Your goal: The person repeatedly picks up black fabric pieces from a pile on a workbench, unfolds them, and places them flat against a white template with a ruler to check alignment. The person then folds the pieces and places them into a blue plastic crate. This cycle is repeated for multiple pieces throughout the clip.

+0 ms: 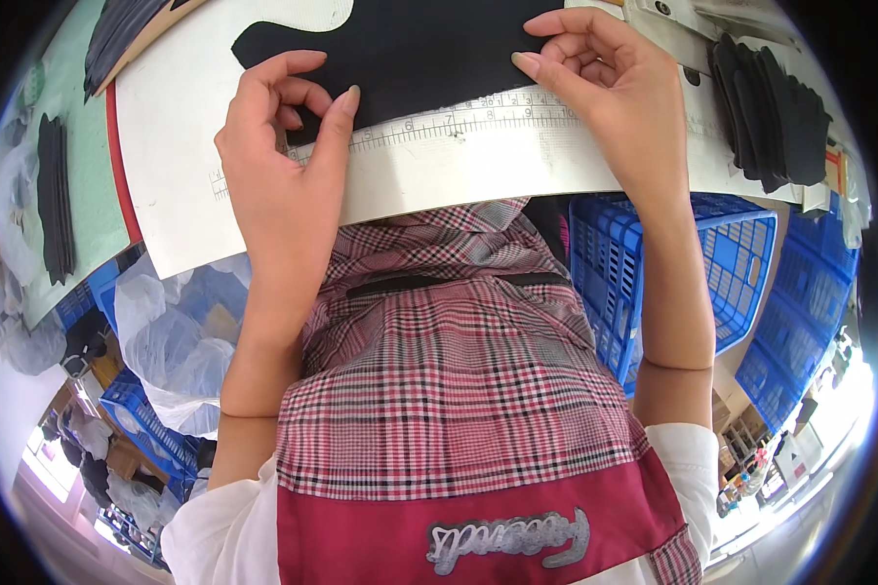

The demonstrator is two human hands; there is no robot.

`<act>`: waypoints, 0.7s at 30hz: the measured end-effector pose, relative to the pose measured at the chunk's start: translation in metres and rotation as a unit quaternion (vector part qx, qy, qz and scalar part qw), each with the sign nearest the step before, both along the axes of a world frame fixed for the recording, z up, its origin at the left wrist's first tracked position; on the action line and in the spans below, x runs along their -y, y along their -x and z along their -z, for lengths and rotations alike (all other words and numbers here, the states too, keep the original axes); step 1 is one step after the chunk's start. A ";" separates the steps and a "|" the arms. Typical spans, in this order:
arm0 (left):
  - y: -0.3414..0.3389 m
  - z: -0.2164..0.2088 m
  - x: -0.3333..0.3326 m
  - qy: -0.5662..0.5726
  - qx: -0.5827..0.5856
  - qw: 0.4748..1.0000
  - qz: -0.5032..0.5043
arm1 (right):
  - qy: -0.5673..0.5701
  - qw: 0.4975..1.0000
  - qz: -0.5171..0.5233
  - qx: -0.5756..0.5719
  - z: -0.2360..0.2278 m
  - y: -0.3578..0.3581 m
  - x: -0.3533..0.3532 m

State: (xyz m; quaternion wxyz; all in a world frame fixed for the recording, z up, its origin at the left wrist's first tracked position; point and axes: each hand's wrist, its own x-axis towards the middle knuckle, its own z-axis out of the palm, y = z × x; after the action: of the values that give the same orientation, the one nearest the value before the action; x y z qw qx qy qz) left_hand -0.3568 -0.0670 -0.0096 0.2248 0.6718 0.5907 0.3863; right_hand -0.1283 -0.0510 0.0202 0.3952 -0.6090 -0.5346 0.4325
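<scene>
A black flat cut piece (429, 63), seemingly fabric, lies on the white tabletop. Its near edge runs along a printed ruler scale (449, 130), and a curved notch shapes its far left side. At its left end is my left hand (285, 146), the index finger and thumb apart on the black material and the other fingers curled. My right hand (615, 88) is at the right end, thumb and index fingertips spaced apart at the edge. Both hands look open, touching the piece without a visible pinch. The piece's far edge is cut off by the frame.
Stacked black pieces (766, 117) sit at the table's right end; a narrow black stack (56, 200) lies on the green surface at left. A pale machine part (668, 19) stands at far right. Below are a blue crate (605, 278) and a clear plastic bag (176, 336).
</scene>
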 end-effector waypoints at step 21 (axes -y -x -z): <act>-0.059 -0.005 0.015 -0.107 -0.220 0.961 0.132 | -0.137 0.974 -0.041 0.175 0.022 -0.003 0.000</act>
State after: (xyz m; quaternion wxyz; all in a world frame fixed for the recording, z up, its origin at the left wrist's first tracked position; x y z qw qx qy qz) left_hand -0.2979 -0.0818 -0.0044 0.0653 0.8325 0.4865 0.2568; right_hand -0.1257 -0.0509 -0.0015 0.3574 -0.5929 -0.6740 0.2578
